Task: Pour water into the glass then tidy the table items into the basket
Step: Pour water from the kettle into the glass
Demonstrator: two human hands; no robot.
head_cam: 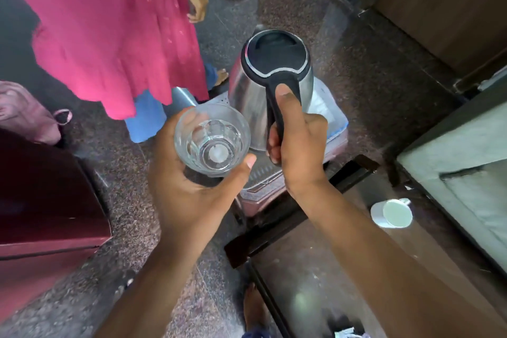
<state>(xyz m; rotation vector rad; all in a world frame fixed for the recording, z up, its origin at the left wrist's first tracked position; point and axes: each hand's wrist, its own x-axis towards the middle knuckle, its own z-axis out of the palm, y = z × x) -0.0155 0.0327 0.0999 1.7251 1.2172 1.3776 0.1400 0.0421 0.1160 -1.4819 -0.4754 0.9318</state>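
My left hand [192,186] grips a clear drinking glass [212,140] from below, its mouth facing up toward me. It looks like it holds a little water, though I cannot be sure. Right beside it, my right hand [296,145] is wrapped around the black handle of a steel electric kettle [271,71], thumb on top of the handle. The kettle has a black lid, which is closed, and it stands upright with its body touching the glass's rim. Both are held above a pinkish plastic basket [263,189] sitting on the floor.
A white cup [392,212] lies on the dark glass-topped table [315,282] at lower right. A person in a pink dress [104,22] stands at upper left. A maroon box [46,200] is at left, and a wooden door at upper right. My bare foot [255,307] shows by the table.
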